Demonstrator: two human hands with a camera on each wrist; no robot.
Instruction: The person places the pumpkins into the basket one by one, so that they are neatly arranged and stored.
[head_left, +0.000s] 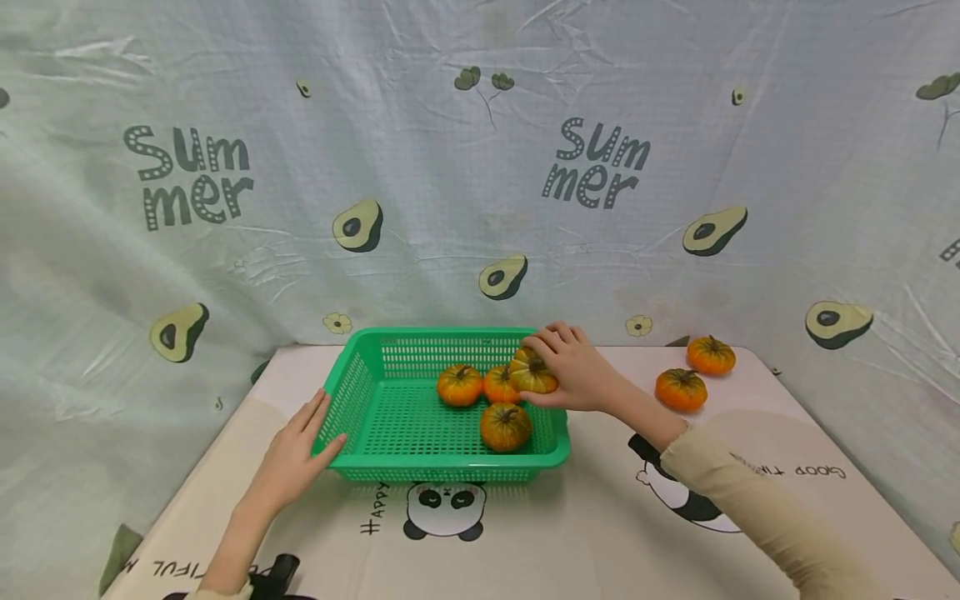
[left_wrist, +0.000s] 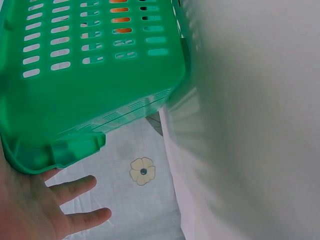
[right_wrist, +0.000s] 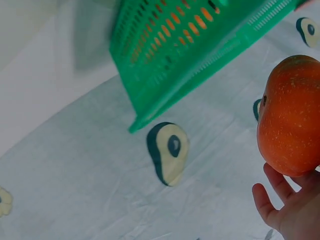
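Pumpkins, small, orange with green-streaked tops: six in all. One pumpkin is in the right hand, held above the basket's right end, right of the frame's centre; fingers and thumb curl around it, spread only to its width. Three pumpkins lie inside the basket, toward its right side; two loose pumpkins sit at the right of the frame, near the table's far edge. Basket, green plastic, perforated: one basket, at the frame's centre, long axis running left to right. Its left half shows bare slatted floor; a strip of table lies between its right wall and the loose pair. Left hand: at the basket's left rim, touching it, fingers extended (the left wrist view shows them spread). Held pumpkin: squat, stem end facing up toward the head camera, wider across than it is deep.
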